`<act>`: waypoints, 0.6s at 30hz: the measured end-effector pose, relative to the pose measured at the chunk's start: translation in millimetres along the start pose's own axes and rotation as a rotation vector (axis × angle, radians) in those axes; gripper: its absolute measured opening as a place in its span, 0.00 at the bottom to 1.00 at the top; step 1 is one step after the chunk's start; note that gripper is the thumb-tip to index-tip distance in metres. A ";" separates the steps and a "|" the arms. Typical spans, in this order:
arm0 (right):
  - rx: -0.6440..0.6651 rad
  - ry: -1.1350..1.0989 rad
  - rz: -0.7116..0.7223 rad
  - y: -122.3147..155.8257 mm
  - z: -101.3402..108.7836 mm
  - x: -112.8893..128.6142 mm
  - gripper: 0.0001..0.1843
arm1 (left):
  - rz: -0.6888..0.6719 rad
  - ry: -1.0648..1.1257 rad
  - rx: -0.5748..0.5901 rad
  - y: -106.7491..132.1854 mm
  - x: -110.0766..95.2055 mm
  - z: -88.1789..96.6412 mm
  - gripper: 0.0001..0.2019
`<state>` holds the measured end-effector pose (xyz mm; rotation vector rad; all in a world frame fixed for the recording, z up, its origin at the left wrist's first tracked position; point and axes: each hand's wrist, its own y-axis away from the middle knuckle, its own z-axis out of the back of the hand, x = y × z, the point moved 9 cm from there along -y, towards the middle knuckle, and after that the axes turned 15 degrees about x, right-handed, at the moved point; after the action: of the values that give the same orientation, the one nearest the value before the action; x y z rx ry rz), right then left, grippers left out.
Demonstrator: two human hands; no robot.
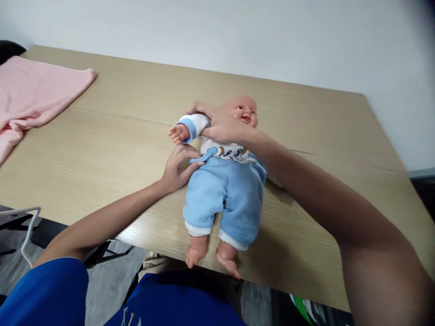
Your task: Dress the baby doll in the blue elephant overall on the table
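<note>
**Doll on its back, both hands at its chest**

A pale wooden table stands against a plain white wall and runs out ahead of my fingers. On its far corner, well off to the left of them, lies a pink cloth, spread loosely.

The doll lies face up right under my fingers. Its head points away from me and its bare feet hang just over the near edge, which puts its chest within easy reach. It wears fleecy blue overalls over a white top.

My right hand reaches across and curls over the doll's shoulder and sleeve. The fingers are wrapped round it, I judge to pin the body so that it cannot slide.

My left hand lies just beside the doll's flank. Its thumb and fingers are pinched together on the blue strap at the bib, drawing it sideways.

A white cable hangs below the table edge, well behind my left fingers.
</note>
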<state>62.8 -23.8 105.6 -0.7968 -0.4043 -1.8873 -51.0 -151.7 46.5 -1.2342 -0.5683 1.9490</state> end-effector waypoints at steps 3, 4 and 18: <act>0.009 -0.003 0.020 21.1 7.6 3.0 0.29 | -0.073 -0.241 -0.134 7.9 -11.1 13.0 0.13; 0.004 0.026 0.024 27.2 8.5 5.0 0.28 | -0.104 -0.270 -0.172 9.9 -14.0 15.5 0.13; -0.159 0.040 -0.204 90.6 -20.5 38.7 0.23 | 0.334 0.274 -0.301 7.3 25.5 12.4 0.22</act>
<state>126.1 -101.9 110.8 -0.8468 -0.3233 -2.1432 -71.2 -135.9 32.3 -1.8528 -0.5540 1.9580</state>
